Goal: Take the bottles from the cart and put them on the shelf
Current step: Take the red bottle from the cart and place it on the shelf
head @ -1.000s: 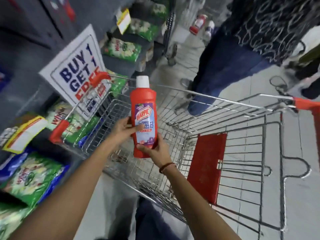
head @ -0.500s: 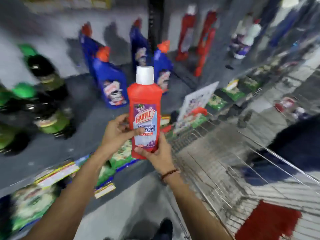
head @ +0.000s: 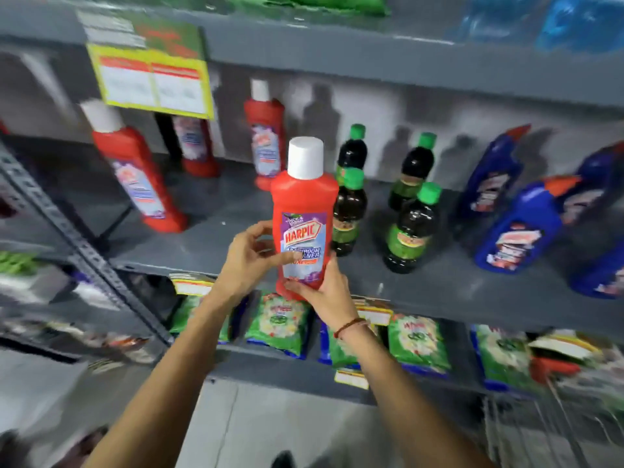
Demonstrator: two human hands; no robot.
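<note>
A: Both hands are clamped on the red plastic Harpic bottle with the white cap [head: 305, 214]. The left hand [head: 251, 261] wraps its label side and the right hand [head: 322, 293] cups the base, holding it upright just in front of the near edge of the grey metal shelf [head: 216, 238].

B: So what could spoil the placing?

A: The dark bottles with green caps [head: 349, 211] stand just right of it, one almost touching. If it goes in drifting right, its shoulder could knock that one over, and the others behind might follow.

B: And to the left?

A: More room there. The other red bottles with white caps [head: 135, 170] stand well apart, so the open patch between is the safer spot, I think.

B: Anything else?

A: Set down too near the lip, a tall narrow bottle could tip off towards the green packets [head: 280, 322] on the lower shelf.
</note>
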